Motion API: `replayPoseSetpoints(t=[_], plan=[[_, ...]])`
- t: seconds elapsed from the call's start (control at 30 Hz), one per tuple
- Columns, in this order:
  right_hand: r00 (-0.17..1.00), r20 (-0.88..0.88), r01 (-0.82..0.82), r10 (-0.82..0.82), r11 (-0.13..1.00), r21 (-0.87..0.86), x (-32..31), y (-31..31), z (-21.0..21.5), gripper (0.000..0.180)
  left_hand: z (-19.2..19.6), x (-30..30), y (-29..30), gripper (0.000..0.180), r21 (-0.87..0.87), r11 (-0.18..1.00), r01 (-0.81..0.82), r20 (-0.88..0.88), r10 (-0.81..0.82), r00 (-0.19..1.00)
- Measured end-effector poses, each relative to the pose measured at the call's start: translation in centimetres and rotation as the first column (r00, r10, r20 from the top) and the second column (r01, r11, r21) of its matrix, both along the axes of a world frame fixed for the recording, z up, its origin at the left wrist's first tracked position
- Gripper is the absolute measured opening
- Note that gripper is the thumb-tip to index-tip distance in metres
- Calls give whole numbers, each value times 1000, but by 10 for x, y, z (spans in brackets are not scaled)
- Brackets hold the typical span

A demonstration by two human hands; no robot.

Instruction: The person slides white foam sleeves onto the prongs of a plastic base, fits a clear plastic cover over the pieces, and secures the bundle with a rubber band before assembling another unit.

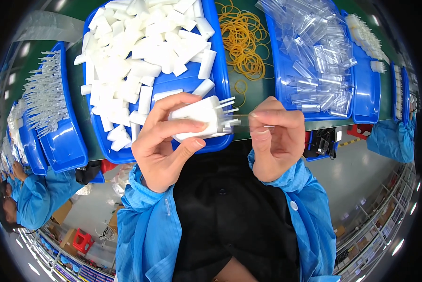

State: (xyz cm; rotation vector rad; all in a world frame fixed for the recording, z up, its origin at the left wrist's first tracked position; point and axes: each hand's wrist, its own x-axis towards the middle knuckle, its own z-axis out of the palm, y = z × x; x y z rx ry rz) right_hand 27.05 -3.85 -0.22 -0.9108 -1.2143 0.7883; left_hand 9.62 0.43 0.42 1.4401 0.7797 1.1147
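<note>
My left hand point(160, 143) is wrapped round a bundle of white foam blocks with thin white sticks point(199, 117), whose stick ends point right. Opposite it, my right hand point(278, 134) is closed in a pinch on a yellowish rubber band point(241, 115). The band stretches as a thin line toward the sticks; whether it loops fully round them is hidden by blur. A blue tray point(166, 77) heaped with white foam blocks point(140, 47) lies just beyond my left hand. Loose yellow rubber bands point(244, 40) lie on the green table point(253, 91) beyond my right hand.
To the right, a blue tray point(286, 101) holds clear plastic sleeves point(317, 56). Another blue tray point(65, 145) at left carries white sticks point(46, 91). Co-workers in blue sleeves point(46, 192) sit at both sides. A red stool point(82, 241) stands on the floor.
</note>
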Motion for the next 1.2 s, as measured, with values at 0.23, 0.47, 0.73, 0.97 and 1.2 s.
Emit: replayPoseSetpoints(t=[0.23, 0.47, 0.73, 0.97, 1.2], plan=[[997, 10, -72, 73, 992, -99, 4, 0, 6, 19, -3, 0, -1, 21, -23, 1000, -15, -5, 15, 1000], [950, -234, -272, 207, 917, -292, 11, 4, 9, 13, 3, -1, 0, 22, 47, 999, -2, -46, 4, 999], [957, -173, -268, 235, 942, -203, 11, 5, 7, 14, 9, 1, -2, 24, 147, 988, -55, -129, 75, 989], [992, -35, -124, 120, 970, -209, 18, 11, 8, 12, -1, -5, 2, 28, -120, 991, 67, 190, -43, 981], [986, 61, -145, 158, 974, -175, 17, 11, 2, 17, 1, -8, -3, 39, -284, 957, 56, 193, 0, 981]])
